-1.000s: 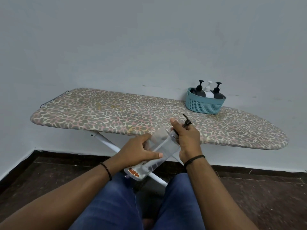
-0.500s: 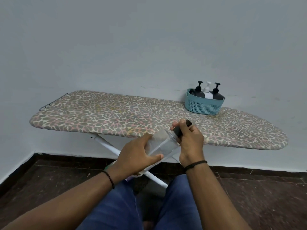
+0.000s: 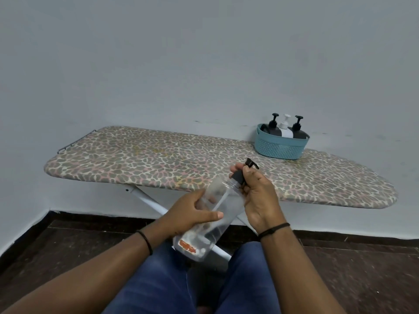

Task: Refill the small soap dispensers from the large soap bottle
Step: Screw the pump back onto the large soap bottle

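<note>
Clear plastic is what you've got in both hands: the large soap bottle (image 3: 209, 219) lies tilted across your lap, base toward your knees and neck pointing up and away toward the ironing board (image 3: 158, 162), and that slant looks chosen so your two hands can work against each other at the neck. From the head view, the only one we have, your left hand (image 3: 192, 214) wraps the body about midway, thumb laid along the near side and fingers curled round the back, showing through the wall; it's a firm hold that reads as the anchor. Your right hand (image 3: 258, 193) comes in from the right with the wrist cocked, thumb and fingertips pinching the black pump cap (image 3: 238, 176) at the collar, the spout poking out above your knuckles. I'd judge you're unscrewing the pump to open the bottle for pouring, though whether the thread is loose yet I can't tell. The bottle looks nearly see-through with a dip tube inside; how much soap it holds I can't make out. Over on the far right of the board, the teal basket (image 3: 278, 148) keeps the small soap dispensers (image 3: 284, 129) together: two black, one white, upright, pumps on, well apart from your hands and not yet refilled.
</note>
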